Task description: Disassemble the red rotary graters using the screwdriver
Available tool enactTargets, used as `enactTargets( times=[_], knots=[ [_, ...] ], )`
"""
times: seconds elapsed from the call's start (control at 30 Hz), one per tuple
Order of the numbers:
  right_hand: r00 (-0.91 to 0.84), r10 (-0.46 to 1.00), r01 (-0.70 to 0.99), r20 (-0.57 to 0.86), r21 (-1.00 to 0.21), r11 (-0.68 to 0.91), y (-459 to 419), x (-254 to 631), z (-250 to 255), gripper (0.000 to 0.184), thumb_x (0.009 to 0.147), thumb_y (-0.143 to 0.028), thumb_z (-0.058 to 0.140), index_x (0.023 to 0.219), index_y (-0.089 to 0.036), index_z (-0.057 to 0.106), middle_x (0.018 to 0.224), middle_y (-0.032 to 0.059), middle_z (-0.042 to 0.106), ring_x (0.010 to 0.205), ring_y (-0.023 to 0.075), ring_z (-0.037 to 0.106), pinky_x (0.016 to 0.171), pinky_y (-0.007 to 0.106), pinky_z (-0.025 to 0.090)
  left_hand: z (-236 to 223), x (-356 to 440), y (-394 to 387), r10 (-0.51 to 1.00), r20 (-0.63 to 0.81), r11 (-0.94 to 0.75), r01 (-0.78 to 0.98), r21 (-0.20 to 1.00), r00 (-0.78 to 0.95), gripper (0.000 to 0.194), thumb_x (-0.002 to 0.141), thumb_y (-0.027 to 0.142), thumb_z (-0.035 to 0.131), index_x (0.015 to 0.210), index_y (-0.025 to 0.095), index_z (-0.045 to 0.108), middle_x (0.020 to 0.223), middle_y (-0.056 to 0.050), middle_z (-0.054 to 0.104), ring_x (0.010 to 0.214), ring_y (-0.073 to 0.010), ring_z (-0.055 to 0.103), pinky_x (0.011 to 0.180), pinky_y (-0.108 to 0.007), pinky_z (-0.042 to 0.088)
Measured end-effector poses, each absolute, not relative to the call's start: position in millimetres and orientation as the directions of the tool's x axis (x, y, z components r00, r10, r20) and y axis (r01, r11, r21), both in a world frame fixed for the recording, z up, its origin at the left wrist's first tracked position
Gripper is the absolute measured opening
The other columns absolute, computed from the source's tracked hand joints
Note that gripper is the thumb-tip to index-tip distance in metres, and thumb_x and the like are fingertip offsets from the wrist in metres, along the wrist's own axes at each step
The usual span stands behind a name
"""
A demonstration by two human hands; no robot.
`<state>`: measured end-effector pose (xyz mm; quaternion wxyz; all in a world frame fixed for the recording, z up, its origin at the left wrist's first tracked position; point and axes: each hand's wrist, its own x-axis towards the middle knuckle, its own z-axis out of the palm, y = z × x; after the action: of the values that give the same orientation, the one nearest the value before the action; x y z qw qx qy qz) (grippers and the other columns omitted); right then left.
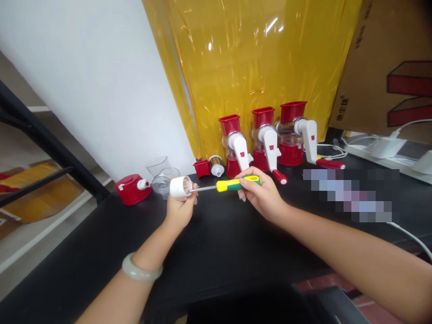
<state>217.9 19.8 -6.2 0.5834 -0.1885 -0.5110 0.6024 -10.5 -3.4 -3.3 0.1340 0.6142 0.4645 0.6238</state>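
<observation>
Above the near half of the black table (219, 252), the person's two bare hands meet over one small piece of work. The left forearm rises from the bottom edge toward the upper right, a pale bangle (141, 269) around it near the wrist, and the left hand (180, 210) is upright with its fingers closed around a white cylindrical part (178, 187). That part lies nearly sideways, its open end facing right.

The right forearm reaches in from the right edge, slanting up and leftward. The right hand (261, 193) is curled closed about the rear of a yellow-and-green screwdriver (232, 184), thumb and fingers pressed to the handle. The tool is almost level, handle end slightly higher, its shaft pointing left with the tip at the white part's open end; what the tip touches inside cannot be made out.

Behind the left hand stand a red base (133, 190) and a clear plastic housing (162, 177). Farther right are a small red piece (201, 168), a metal drum (216, 164) and three red-and-white crank graters (265, 135) in a row before a yellow sheet (263, 54).
</observation>
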Motion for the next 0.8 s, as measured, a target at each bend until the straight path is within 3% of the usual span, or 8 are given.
enactTargets(
  times=[0.27,0.5,0.8],
  knots=[
    [-0.241,0.909,-0.569,0.34,-0.808,0.152,19,216,-1,0.029,0.069,-0.038,0.082,0.08,-0.02,0.063,0.06,-0.0036,0.059,0.049,0.0102,0.056,0.048,0.025,0.044,-11,-18,5,0.642,0.743,-0.625,0.433,0.649,-0.188,0.037,0.08,0.044,0.076,0.094,0.02,0.052,0.072,0.002,0.061,0.065,-0.0147,0.066,0.06,-0.026,0.055],
    [-0.268,0.893,-0.521,0.36,-0.835,0.18,15,218,-1,0.027,0.072,-0.037,0.08,0.081,-0.02,0.063,0.059,-0.004,0.059,0.049,0.0102,0.056,0.048,0.024,0.043,-12,-20,7,0.582,0.802,-0.677,0.465,0.571,-0.136,0.033,0.085,0.043,0.073,0.098,0.021,0.052,0.081,0.0,0.062,0.073,-0.0162,0.069,0.081,-0.038,0.062],
    [-0.262,0.885,-0.493,0.385,-0.842,0.22,16,219,-4,0.024,0.074,-0.036,0.078,0.083,-0.02,0.063,0.062,-0.0034,0.061,0.05,0.0105,0.056,0.05,0.026,0.045,-11,-21,8,0.54,0.839,-0.74,0.435,0.513,-0.069,0.027,0.087,0.034,0.071,0.1,0.021,0.052,0.082,0.001,0.06,0.075,-0.0169,0.07,0.084,-0.04,0.062]
  ],
)
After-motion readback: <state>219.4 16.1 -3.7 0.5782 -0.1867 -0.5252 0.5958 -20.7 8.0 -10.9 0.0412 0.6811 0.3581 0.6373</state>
